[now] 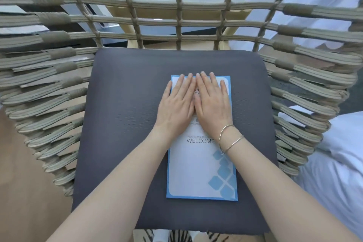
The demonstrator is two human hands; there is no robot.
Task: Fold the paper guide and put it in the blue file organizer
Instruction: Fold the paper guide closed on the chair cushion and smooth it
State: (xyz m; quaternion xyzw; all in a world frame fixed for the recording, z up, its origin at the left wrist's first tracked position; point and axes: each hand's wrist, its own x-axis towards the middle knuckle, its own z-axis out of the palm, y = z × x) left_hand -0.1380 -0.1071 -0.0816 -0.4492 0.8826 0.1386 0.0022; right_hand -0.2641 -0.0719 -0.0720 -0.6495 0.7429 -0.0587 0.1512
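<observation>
— Where is guide (198,167)?
— On grey cushion (125,124) of woven chair (59,68), flat, "WELCOME" side up.
— And hands?
— Left hand (175,105) and right hand (213,102) side by side on far half of guide, palms down, fingers spread flat, gripping nothing. Bracelets (228,138) on right wrist.

I see a smooth, faintly glossy paper guide (200,165) on a matt, finely woven grey cloth cushion (125,124); the chair (59,76) around it is ribbed, rough woven rope.
</observation>
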